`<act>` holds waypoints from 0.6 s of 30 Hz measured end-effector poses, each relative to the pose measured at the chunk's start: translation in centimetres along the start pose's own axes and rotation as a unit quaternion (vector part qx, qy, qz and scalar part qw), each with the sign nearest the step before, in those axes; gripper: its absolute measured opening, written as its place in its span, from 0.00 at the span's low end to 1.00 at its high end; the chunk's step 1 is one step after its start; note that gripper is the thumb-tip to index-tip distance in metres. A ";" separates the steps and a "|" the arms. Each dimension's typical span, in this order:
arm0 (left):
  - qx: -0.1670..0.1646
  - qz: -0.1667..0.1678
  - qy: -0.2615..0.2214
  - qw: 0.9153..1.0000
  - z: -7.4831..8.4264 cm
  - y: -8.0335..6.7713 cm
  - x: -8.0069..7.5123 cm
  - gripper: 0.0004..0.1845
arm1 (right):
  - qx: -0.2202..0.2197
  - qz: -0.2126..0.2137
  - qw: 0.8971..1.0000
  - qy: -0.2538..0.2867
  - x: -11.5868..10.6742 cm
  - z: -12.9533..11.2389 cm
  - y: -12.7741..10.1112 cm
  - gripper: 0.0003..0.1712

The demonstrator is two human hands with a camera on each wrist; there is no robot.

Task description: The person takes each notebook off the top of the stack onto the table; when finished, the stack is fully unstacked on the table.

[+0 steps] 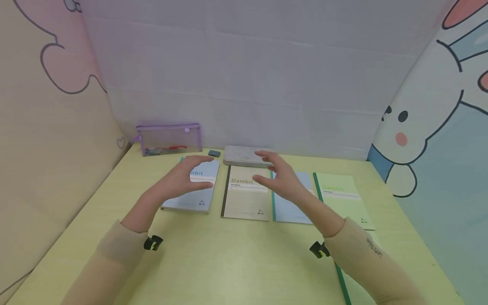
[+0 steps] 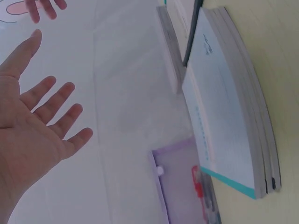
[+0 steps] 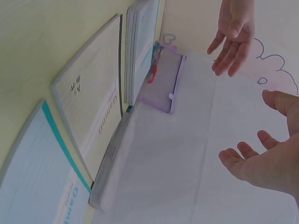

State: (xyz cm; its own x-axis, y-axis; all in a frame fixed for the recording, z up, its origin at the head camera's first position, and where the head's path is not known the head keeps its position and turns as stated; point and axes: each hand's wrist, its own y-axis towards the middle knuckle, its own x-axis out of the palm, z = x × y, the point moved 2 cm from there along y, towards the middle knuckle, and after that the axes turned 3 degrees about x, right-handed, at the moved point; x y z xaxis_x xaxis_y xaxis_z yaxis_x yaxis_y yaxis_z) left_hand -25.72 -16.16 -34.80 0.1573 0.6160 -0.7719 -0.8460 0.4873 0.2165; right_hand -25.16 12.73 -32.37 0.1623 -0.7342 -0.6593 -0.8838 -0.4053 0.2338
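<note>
Both hands are raised above the table with palms facing each other and nothing in them. My left hand (image 1: 183,178) overlaps a stack of blue notebooks (image 1: 203,195) in the head view; its fingers are spread and relaxed. My right hand (image 1: 280,176) hovers before a beige notebook (image 1: 244,203) and a blue notebook with a teal spine (image 1: 289,209), fingers gently bent, thumb apart. In the left wrist view the left palm (image 2: 32,121) stands well away from the notebook stack (image 2: 219,102). The right hand (image 3: 268,158) likewise is apart from the notebooks in the right wrist view.
Behind the notebooks lie a grey flat case (image 1: 244,156), a small dark blue eraser-like block (image 1: 214,153) and a purple mesh pencil pouch (image 1: 167,140) with pens inside. A green notebook (image 1: 341,203) lies at right; another green-spined one (image 1: 343,284) is partly under the right forearm.
</note>
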 end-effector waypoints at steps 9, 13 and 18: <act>-0.046 0.029 0.015 0.998 -5.3 -1.1 -1.0 0.45 | 0.031 -0.052 0.997 0.057 6.2 1.3 2.3 0.43; -0.055 0.031 0.009 0.998 -7.6 -1.5 -1.3 0.49 | 0.057 -0.068 0.995 0.046 8.4 1.8 3.5 0.49; -0.069 0.026 -0.007 0.997 -10.4 -1.8 -1.6 0.53 | 0.073 -0.079 0.994 0.016 10.6 2.4 4.9 0.52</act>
State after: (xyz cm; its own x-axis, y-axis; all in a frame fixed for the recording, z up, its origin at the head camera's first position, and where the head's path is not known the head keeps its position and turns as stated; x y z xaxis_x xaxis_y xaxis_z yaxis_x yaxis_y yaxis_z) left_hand -29.75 -24.44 -40.17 0.1174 0.6467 -0.7537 -0.9153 0.3650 0.1706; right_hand -28.85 4.29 -39.95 0.3148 -0.6855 -0.6565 -0.9002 -0.4348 0.0224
